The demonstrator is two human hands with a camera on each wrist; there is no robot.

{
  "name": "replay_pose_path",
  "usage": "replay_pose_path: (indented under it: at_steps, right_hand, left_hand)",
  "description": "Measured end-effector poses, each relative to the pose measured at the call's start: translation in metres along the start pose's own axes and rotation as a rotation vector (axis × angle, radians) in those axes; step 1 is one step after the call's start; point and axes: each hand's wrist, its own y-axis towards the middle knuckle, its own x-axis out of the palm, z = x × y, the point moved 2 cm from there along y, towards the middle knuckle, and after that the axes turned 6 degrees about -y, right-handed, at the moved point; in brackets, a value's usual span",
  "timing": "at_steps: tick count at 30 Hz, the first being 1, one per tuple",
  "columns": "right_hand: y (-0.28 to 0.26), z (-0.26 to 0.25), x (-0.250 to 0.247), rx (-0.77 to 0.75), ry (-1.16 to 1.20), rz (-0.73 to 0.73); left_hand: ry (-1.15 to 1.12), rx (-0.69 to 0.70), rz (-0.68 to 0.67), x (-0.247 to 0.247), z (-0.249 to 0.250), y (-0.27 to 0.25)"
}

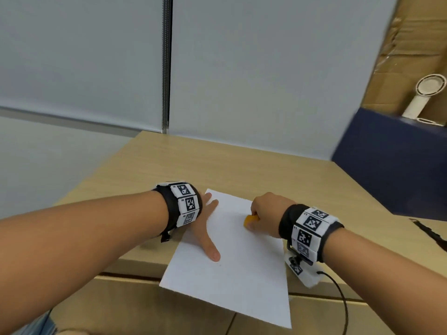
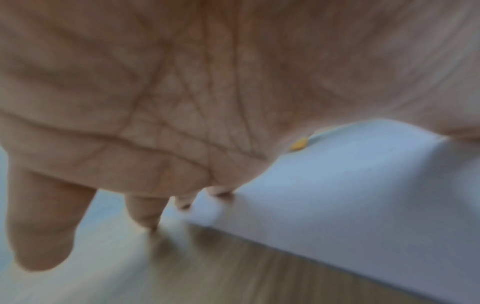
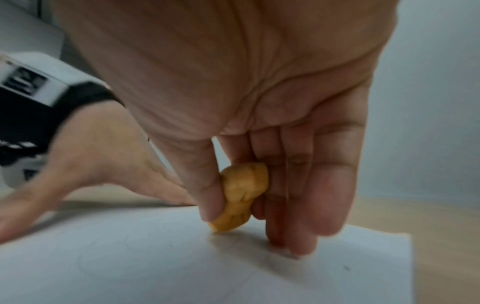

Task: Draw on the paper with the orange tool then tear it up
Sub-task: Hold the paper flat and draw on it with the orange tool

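A white sheet of paper (image 1: 229,262) lies on the wooden table (image 1: 169,165), its near edge hanging over the table's front. My left hand (image 1: 205,228) lies flat with straight fingers on the sheet's left side, thumb stretched toward me. My right hand (image 1: 263,213) pinches a short, lumpy orange tool (image 3: 241,195) between thumb and fingers. The tool's tip touches the paper (image 3: 182,267) near the sheet's far right part. In the head view only a bit of the orange tool (image 1: 250,220) shows beside the right hand. The left wrist view shows the open palm over the paper (image 2: 363,195).
A dark blue box (image 1: 391,170) stands at the table's right, with a white fan-like object (image 1: 425,95) and cardboard behind it. A grey wall panel rises behind the table. A black cable (image 1: 343,305) trails from my right wrist. A dark strap (image 1: 433,235) lies at the far right.
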Motion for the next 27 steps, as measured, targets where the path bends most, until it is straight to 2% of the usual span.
replay_pose_path:
  at_steps: [3,5,11,14,17,21,25,27]
  right_hand:
    - [0.006,-0.004,-0.005,-0.023,-0.039,0.025]
    - [0.013,-0.009,-0.007,-0.058,-0.020,0.039]
    - [0.030,-0.020,-0.016,-0.248,-0.119,0.059]
    - [0.035,-0.021,-0.014,-0.335,-0.244,0.103]
    - [0.034,-0.022,-0.015,-0.380,-0.286,0.166]
    - [0.029,-0.031,-0.020,-0.368,-0.050,0.139]
    - [0.020,-0.057,-0.022,-0.460,0.066,0.047]
    - [0.018,-0.066,-0.021,-0.511,0.124,0.043]
  left_hand:
    - [0.103,-0.041,0.121,0.005,0.010,-0.026]
    - [0.204,0.001,0.164,0.007,0.010,-0.042]
    - [0.310,0.077,0.090,-0.003,-0.005,-0.069]
    - [0.286,0.073,0.110,-0.024,-0.022,-0.058]
    - [0.182,0.138,0.071,-0.037,-0.035,-0.032]
    - [0.097,0.232,-0.057,-0.036,-0.029,-0.002]
    - [0.062,0.302,-0.056,-0.023,-0.017,0.010]
    - [0.071,0.276,-0.054,-0.019,-0.019,0.015]
